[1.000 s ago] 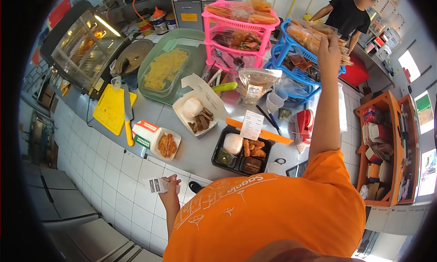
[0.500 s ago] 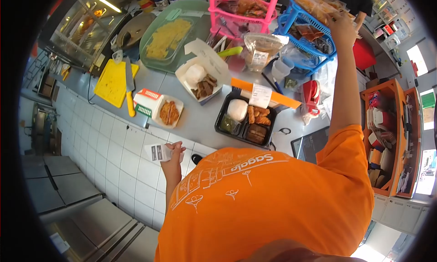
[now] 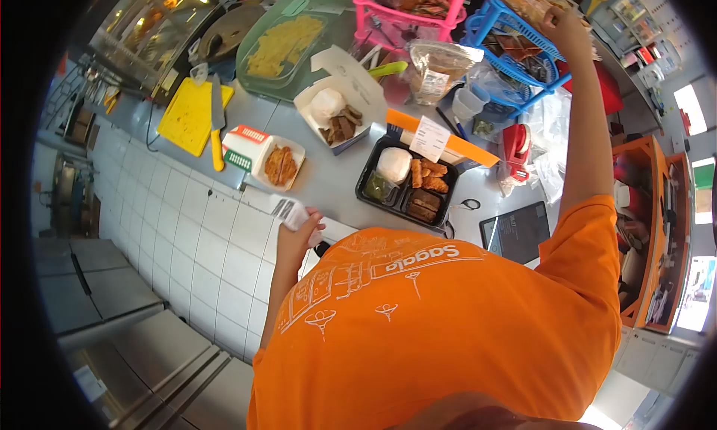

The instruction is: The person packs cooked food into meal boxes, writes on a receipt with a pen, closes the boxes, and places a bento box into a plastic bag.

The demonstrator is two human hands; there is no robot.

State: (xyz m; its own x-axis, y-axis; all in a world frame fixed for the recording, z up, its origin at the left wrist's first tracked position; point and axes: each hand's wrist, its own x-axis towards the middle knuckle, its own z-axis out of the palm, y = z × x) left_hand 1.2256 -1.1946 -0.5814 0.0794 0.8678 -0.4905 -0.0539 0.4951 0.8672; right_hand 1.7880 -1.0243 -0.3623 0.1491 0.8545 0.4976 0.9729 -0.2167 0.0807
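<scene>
Two bare hands were at work, far apart: one low beside the steel counter (image 3: 336, 182), the other stretched up to a blue tiered rack (image 3: 523, 25). The left hand (image 3: 305, 232) had its fingers closed around a printed paper slip (image 3: 290, 209), which jutted out past the fingertips above the tiled floor, with its dark printed block partly in view. The right hand (image 3: 565, 32) was at the rack's top tier, among clear plastic packets (image 3: 521, 2) with orange-brown contents. Its fingers were bent inward, their tips hidden, so I could not tell how far open they were or whether they had hold of a packet.

Nearest the body on the counter sat a black compartment tray (image 3: 390, 207), holding a mound of white rice (image 3: 393, 164), fried pieces (image 3: 429, 177), brown slices (image 3: 423, 204) and a small bag with something green. An orange paper strip (image 3: 478, 155) lay along its far side, with a receipt (image 3: 431, 138) over it. Beyond the tray, to the left, an open paper box (image 3: 355, 75) contained rice and brown meat strips (image 3: 342, 127). Farther left, a smaller carton (image 3: 245, 147) held a fried cutlet (image 3: 280, 165), and a yellow-handled knife (image 3: 217, 124) lay along the edge of a yellow cutting board (image 3: 187, 124). A dark tablet (image 3: 515, 230) rested right of the tray.
</scene>
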